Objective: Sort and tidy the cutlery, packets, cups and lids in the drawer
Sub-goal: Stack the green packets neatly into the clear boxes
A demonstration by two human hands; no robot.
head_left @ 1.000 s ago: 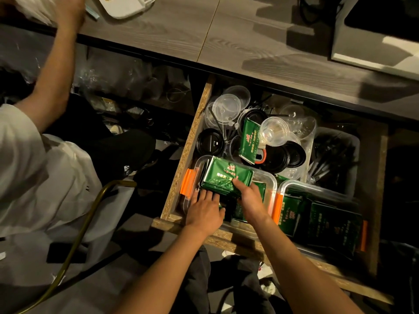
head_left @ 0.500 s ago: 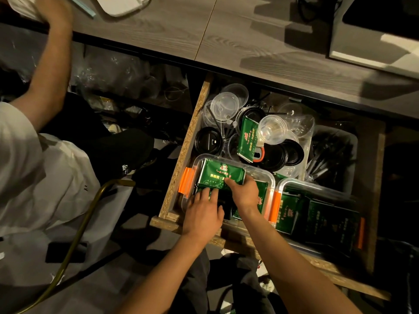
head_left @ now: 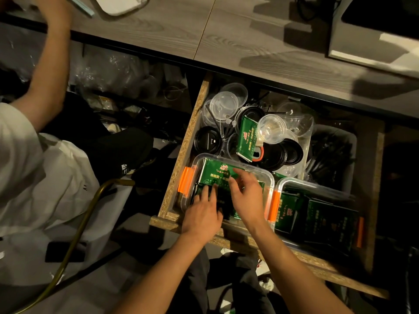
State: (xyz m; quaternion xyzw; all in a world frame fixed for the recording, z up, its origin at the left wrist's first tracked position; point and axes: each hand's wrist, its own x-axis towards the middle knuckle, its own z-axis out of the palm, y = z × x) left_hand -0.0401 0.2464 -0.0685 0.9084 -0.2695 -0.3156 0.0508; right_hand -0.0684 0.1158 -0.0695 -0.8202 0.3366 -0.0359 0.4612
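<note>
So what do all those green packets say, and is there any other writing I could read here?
Green packets in the left clear box: pale printed characters and a red emblem, too blurred to read.
Upright green packet among the lids: same print, unreadable.
Packets in the right box: too dark to read.
No other legible text.

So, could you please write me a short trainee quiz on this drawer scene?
1. True or false: both hands, left hand and right hand, are in the clear box with orange clips.
2. What rests against the stray green packet among the lids? A) clear plastic cup B) a spoon C) a mug
3. Fill in: the bin of black cutlery sits on the drawer's ____ side.

Key: 1 true; 2 A; 3 right.
</note>
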